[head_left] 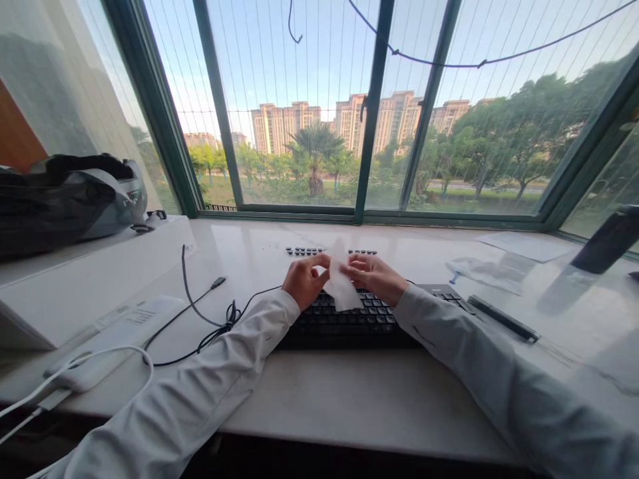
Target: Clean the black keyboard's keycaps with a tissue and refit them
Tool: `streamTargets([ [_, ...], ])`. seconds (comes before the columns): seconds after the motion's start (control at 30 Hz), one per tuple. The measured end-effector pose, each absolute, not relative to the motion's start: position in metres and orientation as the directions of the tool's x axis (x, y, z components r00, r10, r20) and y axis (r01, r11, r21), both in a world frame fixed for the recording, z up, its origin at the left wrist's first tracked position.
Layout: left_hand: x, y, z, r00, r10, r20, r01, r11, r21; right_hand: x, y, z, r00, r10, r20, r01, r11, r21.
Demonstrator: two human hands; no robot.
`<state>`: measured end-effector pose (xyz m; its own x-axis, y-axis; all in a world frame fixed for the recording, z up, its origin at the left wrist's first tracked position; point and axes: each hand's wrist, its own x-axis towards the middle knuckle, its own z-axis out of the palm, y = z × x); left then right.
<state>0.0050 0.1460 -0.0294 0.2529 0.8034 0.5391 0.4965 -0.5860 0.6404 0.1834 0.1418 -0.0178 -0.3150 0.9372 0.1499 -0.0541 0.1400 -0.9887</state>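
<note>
A thin white tissue (343, 293) hangs between my two hands, over the middle of a black keyboard (344, 329). My left hand (305, 281) pinches its left edge with thumb and forefinger. On the other side, my right hand (377, 276) grips the tissue with its fingertips. The keyboard lies on the pale sill below, partly covered by the tissue and my sleeves. Behind my hands, several loose black keycaps (305, 251) stand in rows on the sill.
A black cable (232, 316) with a USB plug lies coiled at left, near a white power strip (114, 339). To the right are a black stick-like tool (503, 319), a clear plastic bag (486, 274) and a dark upright object (606, 239). A window frame (279, 214) borders the back.
</note>
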Motion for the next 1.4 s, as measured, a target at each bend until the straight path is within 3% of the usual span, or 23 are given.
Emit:
streamTargets([
  [0.17,0.004,0.138,-0.023,0.154,0.781,0.605,0.589,-0.564,0.579,0.161,0.146,-0.022,-0.276,0.948,0.157,-0.164,0.115,-0.980],
  [0.3,0.002,0.135,-0.019,0.189,0.766,0.614,0.652,-0.565,0.505,0.162,0.151,-0.026,-0.221,0.954,0.205,-0.207,0.159,-0.965],
  [0.4,0.003,0.136,-0.022,0.188,0.747,0.637,0.697,-0.559,0.450,0.167,0.154,-0.032,-0.200,0.959,0.200,-0.139,0.174,-0.975],
  [0.53,0.002,0.143,-0.029,0.239,0.711,0.662,0.708,-0.594,0.383,0.175,0.154,-0.037,-0.336,0.934,0.121,-0.056,0.108,-0.993],
  [0.67,0.000,0.146,-0.031,0.297,0.676,0.674,0.675,-0.648,0.352,0.178,0.155,-0.036,-0.365,0.923,0.124,0.012,0.138,-0.990],
  [0.83,-0.001,0.142,-0.027,0.308,0.634,0.709,0.578,-0.717,0.390,0.200,0.162,-0.029,-0.163,0.970,0.181,0.140,0.204,-0.969],
  [0.97,-0.001,0.141,-0.026,0.315,0.672,0.670,0.530,-0.710,0.463,0.237,0.168,-0.026,0.105,0.923,0.371,0.572,0.249,-0.781],
  [1.07,-0.002,0.145,-0.028,0.347,0.718,0.604,0.519,-0.683,0.514,0.254,0.169,-0.029,0.151,0.869,0.470,0.793,0.178,-0.583],
  [1.2,-0.008,0.156,-0.031,0.374,0.829,0.415,0.541,-0.558,0.629,0.254,0.170,-0.038,0.042,0.857,0.513,0.913,0.175,-0.367],
  [1.4,-0.020,0.166,-0.029,0.386,0.917,0.102,0.608,-0.337,0.719,0.246,0.169,-0.048,-0.048,0.878,0.477,0.947,0.192,-0.257],
])
